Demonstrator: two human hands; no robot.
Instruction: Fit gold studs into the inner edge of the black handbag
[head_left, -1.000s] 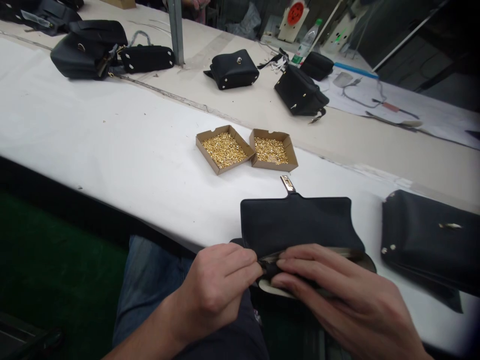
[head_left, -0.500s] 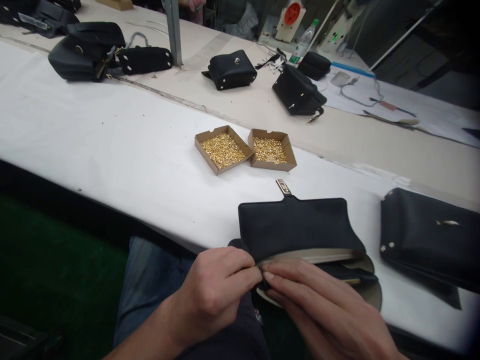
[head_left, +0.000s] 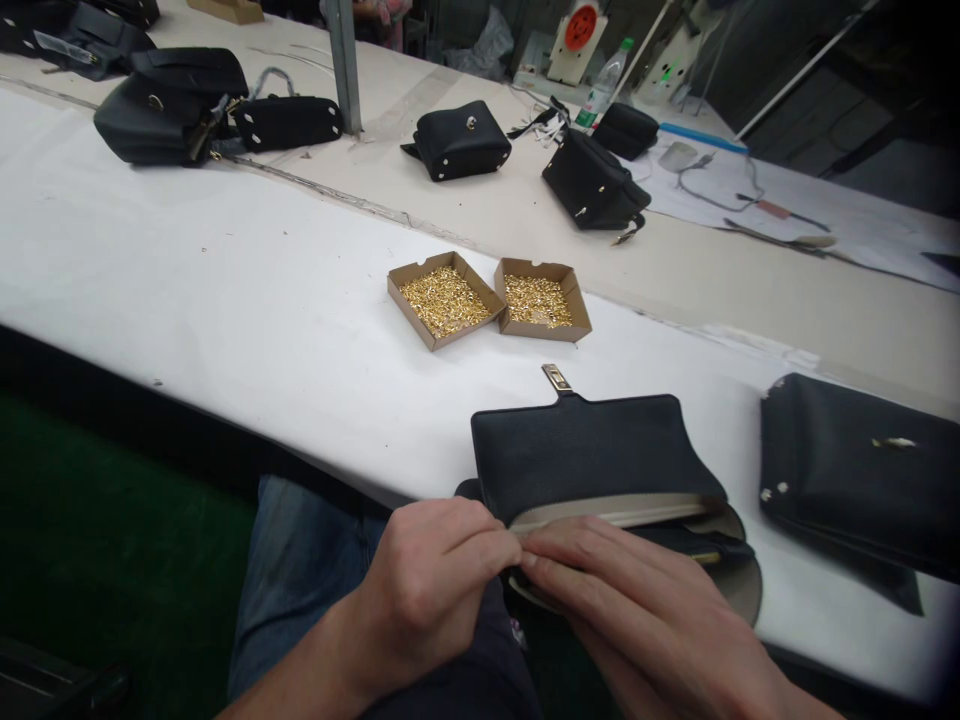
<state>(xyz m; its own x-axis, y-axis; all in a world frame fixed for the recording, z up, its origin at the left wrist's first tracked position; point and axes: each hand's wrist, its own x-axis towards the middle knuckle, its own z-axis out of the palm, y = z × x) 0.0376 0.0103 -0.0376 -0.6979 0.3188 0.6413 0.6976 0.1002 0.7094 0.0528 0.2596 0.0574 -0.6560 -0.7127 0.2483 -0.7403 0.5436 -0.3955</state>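
Observation:
A black handbag [head_left: 581,450] lies at the table's front edge, its flap folded back with a metal clasp plate [head_left: 556,378] pointing away from me. Its pale-lined mouth faces me, and a zipped part shows inside. At the bag's near left edge, my left hand [head_left: 431,570] is closed in a pinch. My right hand [head_left: 637,600] meets it fingertip to fingertip, its fingers pressed together over the bag's opening. Whatever lies between the fingertips is hidden. Beyond the flap stand two cardboard boxes, a left box [head_left: 411,308] and a right box [head_left: 555,335], holding many small gold metal pieces.
Another black bag [head_left: 847,470] lies close on the right. Farther back are a black bag [head_left: 465,140], a tilted black bag [head_left: 596,180] and more bags at far left. A metal post [head_left: 344,70] rises from the table. A plastic bottle [head_left: 604,85] stands behind.
The fingertips of both hands have drawn tighter together, covering the dark bit seen between them before. The bag's flap and clasp have shifted slightly left.

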